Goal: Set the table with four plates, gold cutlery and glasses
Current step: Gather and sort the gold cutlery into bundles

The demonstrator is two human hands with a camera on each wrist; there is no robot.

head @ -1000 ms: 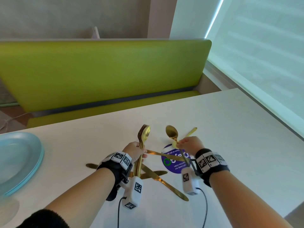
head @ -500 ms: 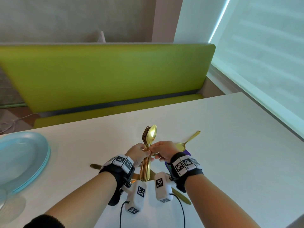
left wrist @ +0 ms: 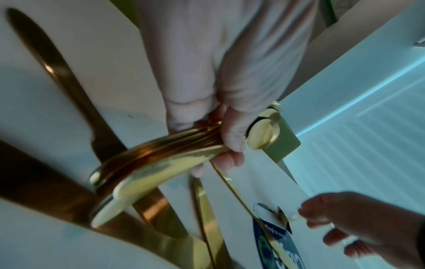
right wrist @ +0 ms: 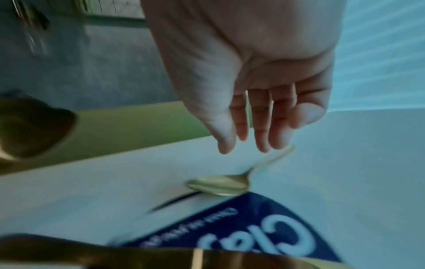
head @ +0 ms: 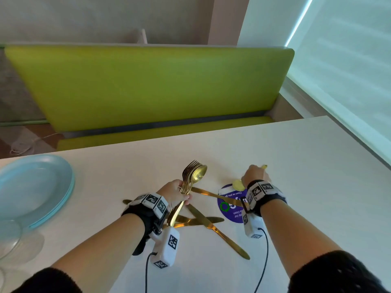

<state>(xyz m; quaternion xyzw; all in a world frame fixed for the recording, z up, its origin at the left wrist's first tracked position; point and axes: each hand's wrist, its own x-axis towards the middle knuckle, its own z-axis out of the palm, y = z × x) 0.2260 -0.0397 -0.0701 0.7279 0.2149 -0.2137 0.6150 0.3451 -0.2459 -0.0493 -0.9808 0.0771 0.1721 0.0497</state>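
left hand (head: 176,192) is gripping the bundle of forks and spoons (head: 190,182) by the handles | right hand (right wrist: 257,102), fingers spread, is hovering over 1 spoon (right wrist: 220,183) lying on the table (head: 296,166) | spoon looking thin, stiff, slippery: likely best pinching its handle

The right hand (head: 255,175) covers the middle of the loose spoon (head: 238,184), so only its bowl and handle tip show, and whether the fingers touch it cannot be told; the right wrist view is smeared with blur. The bundle of forks and spoons (head: 191,178) sits so tight in the left hand (head: 174,192) that the pieces cannot be counted. The purple sticker (head: 229,205) has print too small to read fully, with a knife (head: 213,195) and the wrist hiding part. The stacked plates (head: 31,187) and a glass (head: 8,237) run off the left edge.
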